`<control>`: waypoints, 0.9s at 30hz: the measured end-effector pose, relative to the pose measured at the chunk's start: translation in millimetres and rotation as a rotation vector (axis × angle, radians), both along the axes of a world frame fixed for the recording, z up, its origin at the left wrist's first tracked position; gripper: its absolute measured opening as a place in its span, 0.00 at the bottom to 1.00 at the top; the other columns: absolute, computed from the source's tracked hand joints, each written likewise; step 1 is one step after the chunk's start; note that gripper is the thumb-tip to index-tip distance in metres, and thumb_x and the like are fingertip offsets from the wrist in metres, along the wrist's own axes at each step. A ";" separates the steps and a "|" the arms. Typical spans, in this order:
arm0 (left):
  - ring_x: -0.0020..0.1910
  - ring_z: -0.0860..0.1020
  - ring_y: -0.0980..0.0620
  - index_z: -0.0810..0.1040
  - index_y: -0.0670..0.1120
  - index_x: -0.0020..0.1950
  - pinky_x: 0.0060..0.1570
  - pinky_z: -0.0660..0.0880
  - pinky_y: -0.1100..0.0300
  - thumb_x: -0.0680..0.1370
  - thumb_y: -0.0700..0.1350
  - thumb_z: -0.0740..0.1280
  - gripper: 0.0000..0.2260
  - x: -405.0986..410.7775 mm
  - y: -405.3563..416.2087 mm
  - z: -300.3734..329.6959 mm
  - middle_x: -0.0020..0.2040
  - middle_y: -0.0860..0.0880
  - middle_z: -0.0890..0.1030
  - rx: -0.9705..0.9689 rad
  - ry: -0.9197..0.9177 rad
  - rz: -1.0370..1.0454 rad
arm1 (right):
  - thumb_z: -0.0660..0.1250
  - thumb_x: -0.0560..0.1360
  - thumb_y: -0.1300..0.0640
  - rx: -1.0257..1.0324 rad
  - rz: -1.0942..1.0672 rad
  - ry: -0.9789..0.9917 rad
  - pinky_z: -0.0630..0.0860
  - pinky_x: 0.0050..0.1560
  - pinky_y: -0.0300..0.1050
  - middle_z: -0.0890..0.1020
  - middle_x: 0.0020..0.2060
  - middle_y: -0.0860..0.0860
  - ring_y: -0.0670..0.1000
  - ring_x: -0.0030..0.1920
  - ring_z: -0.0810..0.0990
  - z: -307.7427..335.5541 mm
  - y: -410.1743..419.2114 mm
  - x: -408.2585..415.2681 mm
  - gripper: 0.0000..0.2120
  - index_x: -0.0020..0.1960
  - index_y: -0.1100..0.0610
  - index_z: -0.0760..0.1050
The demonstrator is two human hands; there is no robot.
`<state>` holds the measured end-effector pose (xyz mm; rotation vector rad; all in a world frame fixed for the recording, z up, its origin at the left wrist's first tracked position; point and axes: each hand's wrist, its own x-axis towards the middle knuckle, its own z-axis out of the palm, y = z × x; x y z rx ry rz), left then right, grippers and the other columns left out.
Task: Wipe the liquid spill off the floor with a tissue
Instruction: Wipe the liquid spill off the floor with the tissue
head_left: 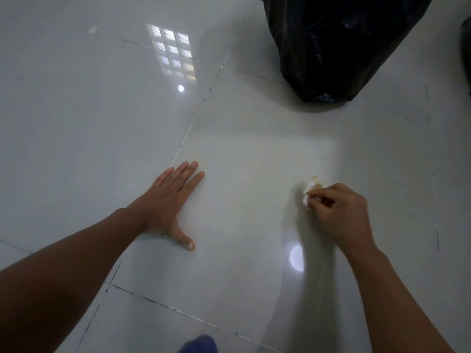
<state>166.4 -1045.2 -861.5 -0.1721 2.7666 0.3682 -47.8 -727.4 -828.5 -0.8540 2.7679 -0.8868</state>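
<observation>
Two hands down low: left hand (168, 200) flat and open on the floor (102, 123), right hand (339, 212) pinched around the crumpled tissue (311, 187), touching the tile. Best rubbed slowly, pressed down. Black bag (339, 47) beyond.

tissue (309, 189) mostly hidden by right hand (341, 212); black bag (339, 47) cropped.

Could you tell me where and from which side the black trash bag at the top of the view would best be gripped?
Probably at its upper part, coming down from above. The black trash bag stands on the tiled floor, widening upward from a narrow, bulging base, so the loose plastic higher up should bunch in a hand. Its top is cut off by the frame, so I cannot see a neck or knot.
</observation>
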 end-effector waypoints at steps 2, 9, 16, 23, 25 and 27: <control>0.79 0.29 0.51 0.32 0.51 0.81 0.80 0.36 0.46 0.53 0.86 0.62 0.71 -0.3 0.0 -0.1 0.81 0.48 0.31 -0.003 -0.001 -0.001 | 0.78 0.67 0.60 0.073 -0.115 -0.125 0.68 0.38 0.26 0.82 0.35 0.47 0.45 0.35 0.80 4.7 18.1 -9.0 0.09 0.39 0.45 0.84; 0.81 0.32 0.50 0.33 0.51 0.81 0.80 0.40 0.43 0.53 0.87 0.61 0.71 0.2 -0.6 -4.6 0.82 0.49 0.32 0.003 0.039 -0.001 | 0.72 0.65 0.56 0.158 0.470 -0.352 0.71 0.41 0.40 0.80 0.35 0.49 0.50 0.38 0.79 -6.8 -63.3 91.1 0.05 0.41 0.50 0.84; 0.80 0.31 0.50 0.32 0.51 0.81 0.80 0.39 0.44 0.53 0.87 0.61 0.71 0.8 0.6 -3.6 0.82 0.48 0.32 -0.018 0.009 -0.002 | 0.69 0.71 0.59 -0.021 -0.068 -0.094 0.68 0.44 0.43 0.80 0.41 0.53 0.54 0.44 0.79 -17.0 -80.8 21.1 0.06 0.46 0.53 0.83; 0.80 0.32 0.51 0.33 0.51 0.81 0.80 0.38 0.46 0.54 0.86 0.62 0.71 1.1 -1.3 -1.9 0.82 0.50 0.32 0.017 0.033 0.004 | 0.66 0.73 0.59 0.148 0.260 -0.094 0.73 0.45 0.46 0.76 0.44 0.57 0.58 0.44 0.77 -4.5 -106.6 17.5 0.07 0.47 0.55 0.84; 0.80 0.31 0.51 0.32 0.51 0.81 0.80 0.37 0.47 0.54 0.86 0.63 0.71 1.0 -0.9 -1.5 0.81 0.50 0.31 0.015 0.028 0.005 | 0.66 0.73 0.58 0.173 0.413 -0.116 0.72 0.43 0.45 0.75 0.44 0.54 0.59 0.44 0.78 -8.9 -98.7 57.3 0.07 0.48 0.53 0.81; 0.80 0.31 0.50 0.32 0.51 0.81 0.80 0.37 0.46 0.54 0.86 0.63 0.71 1.4 -0.3 -1.2 0.81 0.49 0.31 0.011 0.018 -0.004 | 0.65 0.74 0.58 0.152 0.433 -0.140 0.72 0.40 0.44 0.72 0.42 0.50 0.56 0.41 0.77 -14.0 -73.3 89.4 0.07 0.49 0.51 0.80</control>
